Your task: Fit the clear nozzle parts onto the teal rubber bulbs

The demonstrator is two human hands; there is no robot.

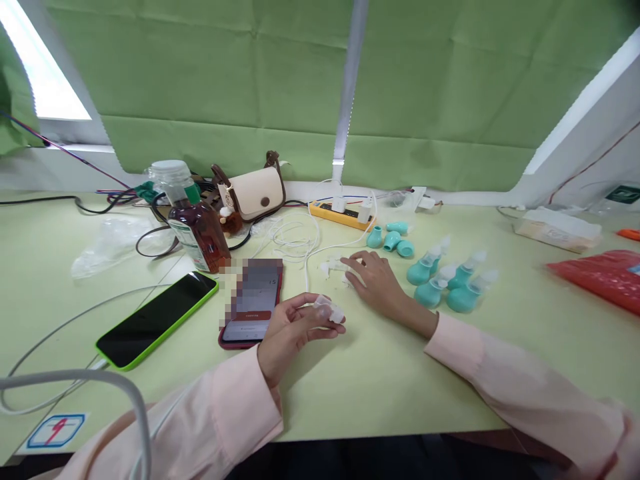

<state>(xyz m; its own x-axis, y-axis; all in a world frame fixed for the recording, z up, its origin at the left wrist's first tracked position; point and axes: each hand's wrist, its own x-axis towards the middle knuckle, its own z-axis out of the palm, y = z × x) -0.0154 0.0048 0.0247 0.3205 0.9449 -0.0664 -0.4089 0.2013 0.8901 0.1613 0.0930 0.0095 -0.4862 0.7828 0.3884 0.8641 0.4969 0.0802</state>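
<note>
Between the thumb and fingers of my left hand (300, 325) is a small translucent white piece (330, 309), held above the table near the red-edged phone (250, 303). My right hand (373, 280) reaches over the table with its fingers spread, the fingertips at some small white pieces (334, 265) lying there. Nothing is seen gripped in it. To the right of my right hand stand several teal bulbs with clear tips (429, 293). Behind it lie several teal bulbs without tips (392, 241).
A green-edged phone (157, 320) and a brown bottle (200, 233) are at the left. Behind are a cream bag (257, 192), white cables (295, 240) and a yellow power strip (343, 217). A red packet (600, 277) and a tissue pack (557, 229) lie right.
</note>
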